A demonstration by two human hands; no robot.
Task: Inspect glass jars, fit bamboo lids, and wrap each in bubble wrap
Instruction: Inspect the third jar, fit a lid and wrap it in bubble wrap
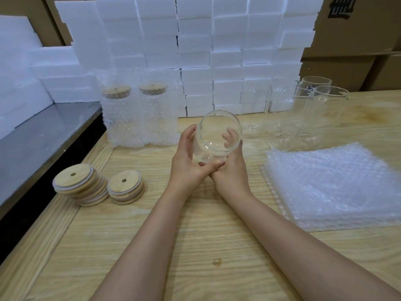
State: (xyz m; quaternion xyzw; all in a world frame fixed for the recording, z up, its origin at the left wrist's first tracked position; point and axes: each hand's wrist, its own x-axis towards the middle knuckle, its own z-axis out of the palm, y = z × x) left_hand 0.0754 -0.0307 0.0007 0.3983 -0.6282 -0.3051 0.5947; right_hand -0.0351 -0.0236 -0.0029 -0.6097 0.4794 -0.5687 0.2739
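**Glass jar three, inspection stage by the look of it**

Two wrapped jars (138, 118) stand lidded at the back left, so that's two done. Both hands hold the bare jar (219, 135) above mid-table, mouth tipped toward the camera. The left hand (186, 159) curls round its side and the right hand (232, 172) wraps behind it. It looks clear and has no lid. Bamboo lids (81, 185), bubble wrap sheets (332, 183) and more empty jars (314, 109) wait.
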